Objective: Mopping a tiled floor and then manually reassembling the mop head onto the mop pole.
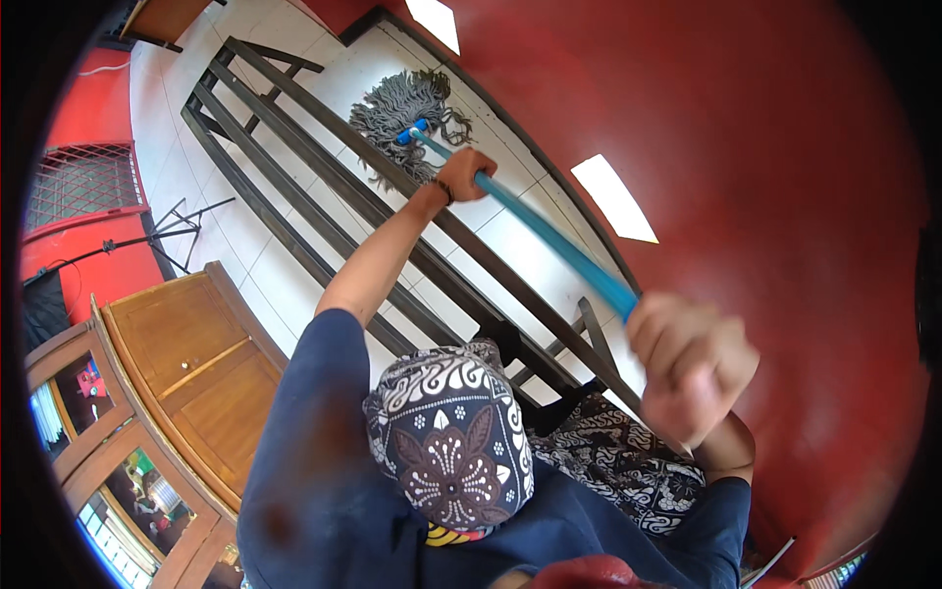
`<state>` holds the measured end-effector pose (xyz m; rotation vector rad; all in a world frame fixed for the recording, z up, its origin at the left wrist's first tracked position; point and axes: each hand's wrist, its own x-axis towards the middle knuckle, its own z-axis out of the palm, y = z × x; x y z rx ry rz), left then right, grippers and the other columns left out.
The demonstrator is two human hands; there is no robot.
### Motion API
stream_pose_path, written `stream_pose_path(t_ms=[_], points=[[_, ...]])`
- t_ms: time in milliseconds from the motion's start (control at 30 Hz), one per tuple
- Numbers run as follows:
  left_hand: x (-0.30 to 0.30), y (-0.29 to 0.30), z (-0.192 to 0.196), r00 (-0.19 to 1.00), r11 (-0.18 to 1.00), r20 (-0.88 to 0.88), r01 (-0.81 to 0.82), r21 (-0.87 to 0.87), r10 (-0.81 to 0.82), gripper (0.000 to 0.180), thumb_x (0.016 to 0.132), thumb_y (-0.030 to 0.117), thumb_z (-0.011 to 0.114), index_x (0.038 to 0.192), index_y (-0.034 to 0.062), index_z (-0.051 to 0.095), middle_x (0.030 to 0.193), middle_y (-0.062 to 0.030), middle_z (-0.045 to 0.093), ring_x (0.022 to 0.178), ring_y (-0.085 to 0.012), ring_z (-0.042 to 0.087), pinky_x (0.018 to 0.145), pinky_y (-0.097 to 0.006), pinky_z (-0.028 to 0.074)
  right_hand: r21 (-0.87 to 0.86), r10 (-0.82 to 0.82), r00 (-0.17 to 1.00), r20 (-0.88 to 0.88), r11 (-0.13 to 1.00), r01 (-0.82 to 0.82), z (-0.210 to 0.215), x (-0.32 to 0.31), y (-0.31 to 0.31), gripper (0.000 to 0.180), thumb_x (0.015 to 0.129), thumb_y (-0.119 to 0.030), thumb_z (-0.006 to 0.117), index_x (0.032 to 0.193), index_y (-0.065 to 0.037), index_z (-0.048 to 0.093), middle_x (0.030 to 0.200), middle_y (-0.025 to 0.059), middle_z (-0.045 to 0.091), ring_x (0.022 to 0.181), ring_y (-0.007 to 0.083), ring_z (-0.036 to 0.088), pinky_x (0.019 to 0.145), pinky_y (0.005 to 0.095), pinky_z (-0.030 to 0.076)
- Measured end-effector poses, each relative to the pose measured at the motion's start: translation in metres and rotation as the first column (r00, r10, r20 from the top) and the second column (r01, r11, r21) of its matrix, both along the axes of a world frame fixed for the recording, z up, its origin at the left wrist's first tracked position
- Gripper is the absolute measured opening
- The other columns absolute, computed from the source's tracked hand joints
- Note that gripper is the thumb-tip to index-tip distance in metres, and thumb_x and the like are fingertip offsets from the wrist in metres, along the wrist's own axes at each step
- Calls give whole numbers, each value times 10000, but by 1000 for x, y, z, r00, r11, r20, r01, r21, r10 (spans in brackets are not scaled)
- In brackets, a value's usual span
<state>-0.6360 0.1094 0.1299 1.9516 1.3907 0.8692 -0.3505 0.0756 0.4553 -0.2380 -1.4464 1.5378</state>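
A blue mop handle (549, 236) is gripped by both hands. The left hand (463, 175) is closed around the handle low down, near the mop end, with the arm stretched out from a dark blue sleeve (304, 412). The right hand (692, 363) is closed in a fist around the upper end of the handle, close to the camera and slightly blurred. The grey string mop head (407, 113) is spread flat on the white tiled floor (294, 59), just beyond the left hand, where a blue clamp joins it to the handle. A dark metal frame (324, 187) of long parallel bars is laid across the tiles between the person and the mop head, and the handle is seen crossing above it. A red wall (765, 147) is shown to the right, with two bright patches of light on it. A wooden cabinet (196, 363) with glass doors is placed at the lower left. A patterned head cloth (451, 442) and patterned fabric (618, 461) beside it are seen at the lower centre.
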Motion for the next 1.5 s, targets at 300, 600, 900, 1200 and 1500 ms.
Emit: stream_pose_path(t_ms=[300, 600, 900, 1200, 1500], points=[[32, 2, 15, 987, 990, 75, -138, -12, 139, 187, 558, 158, 615, 584, 45, 468, 547, -162, 484, 588, -410, 532, 530, -469, 387, 119, -71, 990, 118, 991, 57, 37, 24, 8, 400, 931, -266, 599, 598, -102, 451, 501, 3, 462, 418, 146, 438, 441, 292, 364], [35, 9, -9, 995, 996, 44, -89, 23, 88, 185, 540, 210, 682, 646, 98, 580, 660, -136, 624, 658, -390, 606, 589, -451, 473, 41, -45, 999, -19, 998, 46, 11, 28, -1, 329, 870, -117, 524, 563, -119, 404, 491, 13, 445, 387, 159, 407, 388, 307, 326], [-12, 39, -45, 993, 981, -5, -118, 151, 121, 307, 619, 103, 690, 688, 40, 397, 668, -175, 468, 701, -405, 508, 610, -464, 381, 186, 30, 970, 240, 980, -76, -62, 24, 2, 260, 815, 1, 534, 587, -48, 419, 578, 70, 453, 493, 254, 446, 475, 386, 362], [223, -10, 76, 889, 999, 455, -53, -6, 50, 197, 699, 205, 702, 669, 67, 565, 668, -123, 606, 680, -330, 621, 630, -431, 459, 229, 184, 906, 381, 931, -286, 145, 50, 5, 261, 727, -58, 580, 503, -110, 455, 484, 23, 561, 381, 90, 515, 416, 247, 449], [245, -14, 102, 917, 955, 347, 259, -145, -196, 235, 789, 250, 686, 645, 83, 604, 621, -117, 624, 667, -344, 648, 637, -450, 494, 226, 341, 911, 230, 892, -391, 141, 83, 17, 281, 707, -21, 534, 501, -133, 380, 447, -5, 450, 343, 72, 418, 338, 255, 358]])
